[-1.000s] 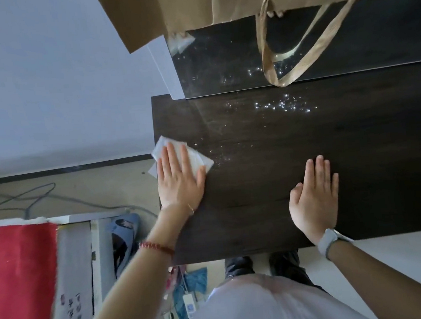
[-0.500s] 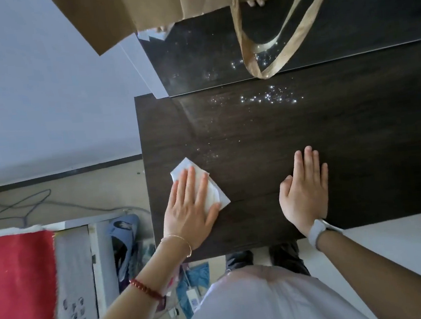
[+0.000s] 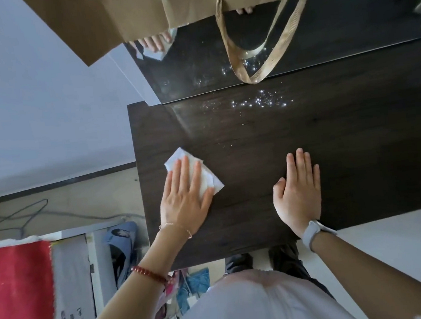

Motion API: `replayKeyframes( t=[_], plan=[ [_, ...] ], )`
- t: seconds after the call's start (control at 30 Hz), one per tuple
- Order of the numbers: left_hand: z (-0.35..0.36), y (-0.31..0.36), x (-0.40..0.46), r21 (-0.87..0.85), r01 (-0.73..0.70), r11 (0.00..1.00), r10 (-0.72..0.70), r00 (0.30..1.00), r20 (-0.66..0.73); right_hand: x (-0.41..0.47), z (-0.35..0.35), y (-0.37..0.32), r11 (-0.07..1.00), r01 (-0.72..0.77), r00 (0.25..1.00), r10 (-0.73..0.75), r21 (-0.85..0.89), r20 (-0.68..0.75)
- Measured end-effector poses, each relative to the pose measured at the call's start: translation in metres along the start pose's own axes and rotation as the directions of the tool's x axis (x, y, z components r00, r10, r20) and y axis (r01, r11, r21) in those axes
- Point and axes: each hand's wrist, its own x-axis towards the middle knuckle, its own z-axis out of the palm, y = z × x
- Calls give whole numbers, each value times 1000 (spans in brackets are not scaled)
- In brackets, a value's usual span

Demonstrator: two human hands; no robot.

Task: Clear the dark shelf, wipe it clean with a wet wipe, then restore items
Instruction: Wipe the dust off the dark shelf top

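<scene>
The dark wooden shelf (image 3: 331,147) fills the middle and right of the head view, its top bare apart from glinting droplets near the back. My left hand (image 3: 185,200) lies flat on a folded white wet wipe (image 3: 207,179), pressing it onto the shelf's left part. My right hand (image 3: 298,189) rests flat on the shelf to the right, fingers together, holding nothing. A pale watch is on that wrist.
A brown paper bag (image 3: 138,9) with a hanging ribbon handle (image 3: 255,70) stands at the back against a glossy dark panel (image 3: 333,26). Left of the shelf are a red cloth (image 3: 17,298), a blue slipper (image 3: 121,241) and a wire hanger (image 3: 19,219) on the floor.
My left hand slid the wipe from the shelf's left edge toward the front, then a little rightward and inward. My right hand stayed flat on the shelf.
</scene>
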Motion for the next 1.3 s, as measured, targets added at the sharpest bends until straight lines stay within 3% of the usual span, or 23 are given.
replayKeyframes(
  t=[0.23,0.4,0.53,0.73,1.03,1.2,1.3],
  plan=[
    [-8,6,16,-150,423,894,-417,906,71,6,-7,14,989,91,995,-95,119,28],
    [-20,25,88,-195,453,870,-456,889,31,36,-19,65,975,174,984,-177,136,10],
    [-26,59,136,-168,370,914,-376,927,1,60,-25,105,964,191,981,-195,185,0],
    [-29,151,169,-114,88,990,-93,995,-37,82,-34,157,953,166,986,-165,255,-27],
    [-32,296,215,-45,-238,970,239,971,16,90,-44,220,953,41,996,-16,299,-84],
    [-24,289,190,-30,-364,931,364,931,-9,94,-45,219,936,10,994,28,351,-104],
    [-15,269,162,-53,-287,956,282,956,-86,101,-48,205,912,12,994,34,410,-104]
  ],
)
